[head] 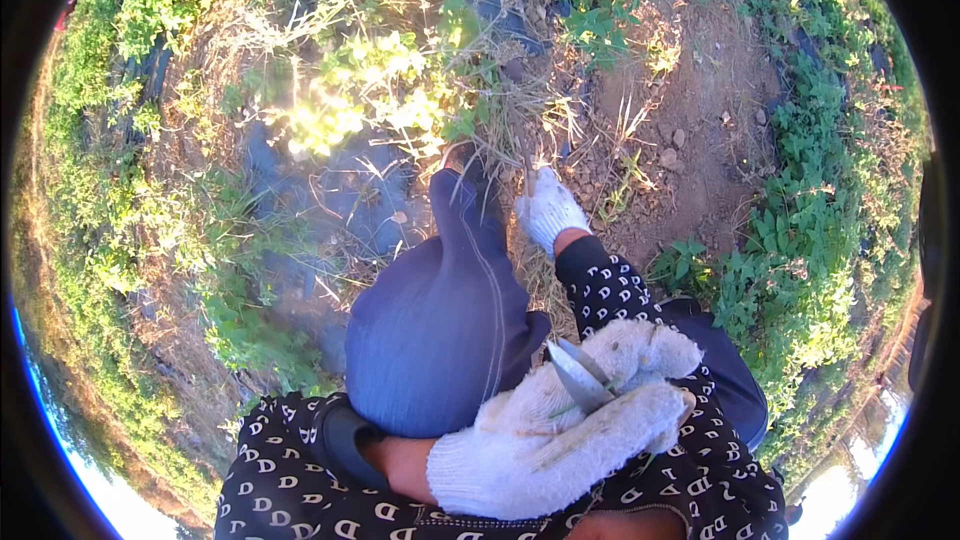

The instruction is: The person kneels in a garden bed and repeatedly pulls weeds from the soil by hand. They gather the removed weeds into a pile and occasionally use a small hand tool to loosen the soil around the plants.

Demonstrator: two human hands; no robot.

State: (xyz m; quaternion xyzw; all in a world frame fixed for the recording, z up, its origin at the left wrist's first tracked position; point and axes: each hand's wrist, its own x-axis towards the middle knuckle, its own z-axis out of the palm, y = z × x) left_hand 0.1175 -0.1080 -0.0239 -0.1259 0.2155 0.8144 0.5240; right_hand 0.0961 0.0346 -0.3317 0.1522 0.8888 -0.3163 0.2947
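My left hand (555, 427), in a soiled white knit glove, lies across my lap, closed on a tool with pointed metal blades (581, 375), perhaps small shears; its handle is hidden in the glove. Thin green bits lie beside the blades. Farther forward, my right hand (551, 210), in a white knit glove, reaches down beside my shin, its fingers closed around the base of some thin dry stems (529, 154). Those stems rise into a tangle of grey-green weeds (499, 101) in front of my foot. Where they meet the ground cannot be made out.
My bent knee in blue trousers (435, 330) takes up the middle. Dark plastic sheeting (360, 195) with dry straw lies to its left. Brown soil with small stones (670, 157) is at the right, bordered by a row of leafy green plants (810, 195). Broad-leaved plants (600, 22) grow ahead.
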